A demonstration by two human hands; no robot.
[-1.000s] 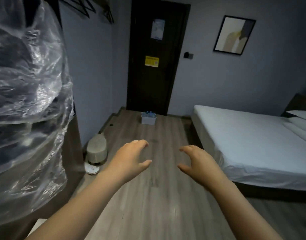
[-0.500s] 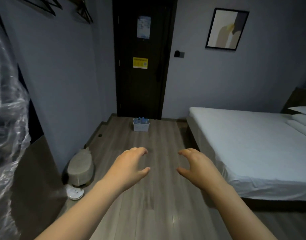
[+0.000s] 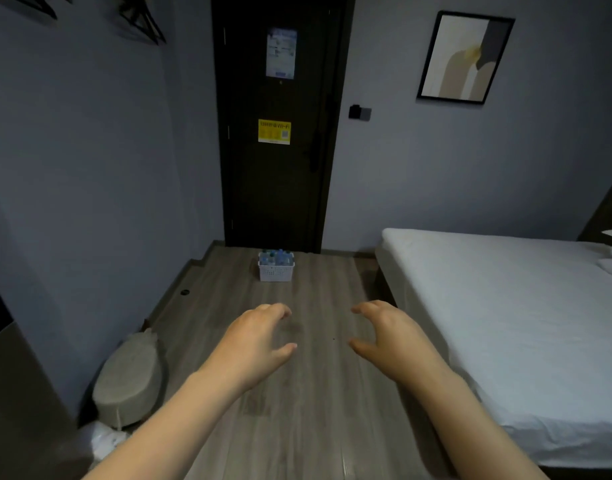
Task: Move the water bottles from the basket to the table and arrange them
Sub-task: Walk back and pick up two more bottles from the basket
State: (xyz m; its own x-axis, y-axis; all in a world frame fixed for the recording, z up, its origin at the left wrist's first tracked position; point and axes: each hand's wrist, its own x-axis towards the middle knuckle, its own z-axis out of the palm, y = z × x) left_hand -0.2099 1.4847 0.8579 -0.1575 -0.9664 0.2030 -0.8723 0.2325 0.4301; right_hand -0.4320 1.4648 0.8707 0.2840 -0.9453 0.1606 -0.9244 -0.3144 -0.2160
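A small white basket (image 3: 276,273) stands on the wooden floor in front of the dark door, far ahead of me. Several clear water bottles (image 3: 276,257) with blue caps stand inside it. My left hand (image 3: 254,342) and my right hand (image 3: 392,336) are stretched out in front of me over the floor, well short of the basket. Both have loosely curved fingers and hold nothing. No table is in view.
A bed (image 3: 505,323) with a white sheet fills the right side. A beige round pouf (image 3: 129,381) and a white object (image 3: 103,439) lie by the left wall. The dark door (image 3: 280,126) closes off the far end of the floor strip.
My view has moved forward and turned left to right; the clear plastic sheet on the left has left the frame. The basket appears closer. Both hands keep the same pose.
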